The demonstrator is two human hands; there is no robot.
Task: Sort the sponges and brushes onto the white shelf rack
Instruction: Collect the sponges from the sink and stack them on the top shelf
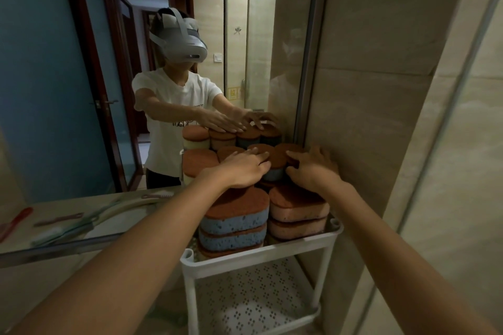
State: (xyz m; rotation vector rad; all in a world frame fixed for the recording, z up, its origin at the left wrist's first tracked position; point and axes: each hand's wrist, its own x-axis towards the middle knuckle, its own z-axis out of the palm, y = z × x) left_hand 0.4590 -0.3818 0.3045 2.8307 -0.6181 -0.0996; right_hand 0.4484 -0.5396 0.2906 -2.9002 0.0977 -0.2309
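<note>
Left hand (245,170) flat on white shelf rack's (258,255) rear sponge stack (277,160); right hand (313,168) grips it. Square gently.

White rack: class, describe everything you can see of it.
The white rack looks plastic, with round corner posts and rimmed tiers. It stands upright beside the tiled wall, next to the counter. Its top tier holds stacked sponges; the perforated lower tier looks bare where visible.
</note>
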